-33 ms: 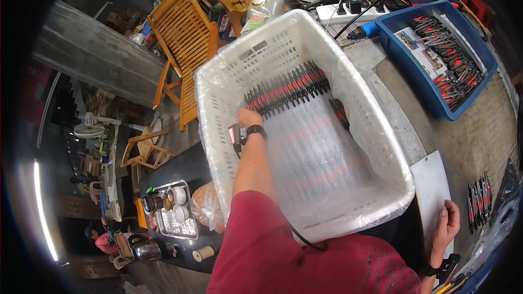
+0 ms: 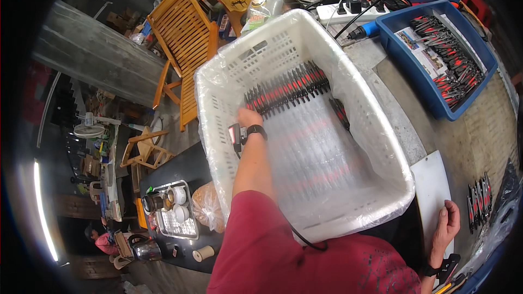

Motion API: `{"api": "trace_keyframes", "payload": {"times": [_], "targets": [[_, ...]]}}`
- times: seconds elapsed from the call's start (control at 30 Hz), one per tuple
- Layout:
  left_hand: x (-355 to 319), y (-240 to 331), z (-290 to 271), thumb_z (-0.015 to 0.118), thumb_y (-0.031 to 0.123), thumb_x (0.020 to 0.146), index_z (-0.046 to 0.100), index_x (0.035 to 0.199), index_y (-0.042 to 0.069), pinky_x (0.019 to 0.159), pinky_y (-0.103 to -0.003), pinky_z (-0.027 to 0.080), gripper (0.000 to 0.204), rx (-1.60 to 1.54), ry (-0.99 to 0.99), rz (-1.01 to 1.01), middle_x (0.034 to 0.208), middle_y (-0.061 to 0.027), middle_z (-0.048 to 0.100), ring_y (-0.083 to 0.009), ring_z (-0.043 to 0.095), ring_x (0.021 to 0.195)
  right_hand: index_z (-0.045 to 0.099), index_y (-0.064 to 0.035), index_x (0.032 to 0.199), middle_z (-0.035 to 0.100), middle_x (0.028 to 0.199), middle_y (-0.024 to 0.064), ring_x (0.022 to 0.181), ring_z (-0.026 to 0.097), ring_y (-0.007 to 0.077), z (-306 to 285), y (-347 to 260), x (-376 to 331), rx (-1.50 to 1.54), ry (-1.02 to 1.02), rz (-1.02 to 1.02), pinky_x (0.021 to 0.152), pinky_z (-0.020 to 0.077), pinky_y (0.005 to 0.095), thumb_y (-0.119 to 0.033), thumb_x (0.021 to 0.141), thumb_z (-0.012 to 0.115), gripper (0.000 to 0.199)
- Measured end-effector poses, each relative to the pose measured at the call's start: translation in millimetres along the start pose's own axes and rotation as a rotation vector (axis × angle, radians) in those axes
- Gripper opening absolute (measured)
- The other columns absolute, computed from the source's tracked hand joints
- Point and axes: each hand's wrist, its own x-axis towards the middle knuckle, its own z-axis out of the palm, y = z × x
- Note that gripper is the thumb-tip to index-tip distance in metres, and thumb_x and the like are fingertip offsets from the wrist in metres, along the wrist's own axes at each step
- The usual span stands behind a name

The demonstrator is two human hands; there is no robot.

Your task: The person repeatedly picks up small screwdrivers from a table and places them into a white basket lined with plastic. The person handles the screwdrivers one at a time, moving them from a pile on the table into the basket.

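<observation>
Left hand reached into the lined white crate, right hand braced on the counter.

The left hand [image 2: 249, 117], grip hidden, is laid at the row of red-and-black pliers [image 2: 286, 90] in the plastic-lined crate [image 2: 381, 130]; the right hand [image 2: 445, 226] rests flat, fingers apart, on a white board [image 2: 430, 185] by the counter edge.

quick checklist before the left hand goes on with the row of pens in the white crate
1. Left hand at the row of red and black pens: ok.
2. Left fingers holding a pen: cannot tell, they are hidden.
3. Plastic liner covers the white crate walls: ok.
4. Row lies side by side, tidy: ok.
5. Right hand is out of the crate, on the white board: ok.
6. Loose pens lie beyond the right hand: ok.
</observation>
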Motion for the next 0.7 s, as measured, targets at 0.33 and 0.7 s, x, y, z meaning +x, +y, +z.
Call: {"api": "trace_keyframes", "payload": {"times": [0.33, 0.7], "targets": [[3.8, -7.9, 10.8, 0.054, 0.008, 0.072, 0.058, 0.084, -0.004, 0.074, -0.04, 0.047, 0.017, 0.154, -0.226, 0.072, 0.088, -0.024, 0.059, -0.0358, 0.058, 0.087, 0.052, 0.004, 0.101, 0.052, 0.094, 0.0025, 0.084, 0.046, 0.0088, 1.9, -5.1, -2.1, 0.034, -0.006, 0.024, 0.075, 0.0367, 0.0203, -0.008, 0.085, 0.05, 0.02], [-13.4, 12.0, -2.3, 0.051, 0.011, 0.074, 0.058, 0.088, -0.005, 0.074, -0.041, 0.046, 0.022, 0.256, -0.249, 0.285, 0.092, -0.0219, 0.059, -0.0365, 0.057, 0.088, 0.052, 0.0037, 0.099, 0.052, 0.091, 0.002, 0.079, 0.045, 0.0071, -8.9, -7.8, -6.2, 0.021, -0.003, -0.045, 0.071, 0.0366, 0.0187, -0.008, 0.085, 0.05, 0.019]]}}
